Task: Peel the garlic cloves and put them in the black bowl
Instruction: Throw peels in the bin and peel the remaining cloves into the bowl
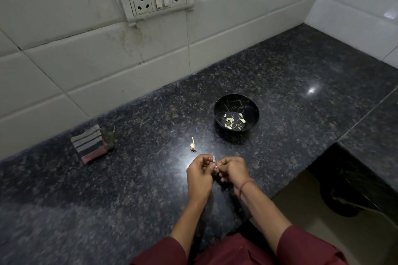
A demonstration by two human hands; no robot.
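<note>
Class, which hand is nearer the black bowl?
Right. The right hand is on the person's side of the black bowl; the left hand is further left. Both pinch one garlic clove.

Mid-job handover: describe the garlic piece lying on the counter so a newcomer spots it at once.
On the dark speckled counter, find the black bowl. The garlic piece lies alone left of it and nearer the person, just beyond the left hand. It is small and pale with a thin stalk sticking out, unlike the loose peeled cloves inside the bowl.
</note>
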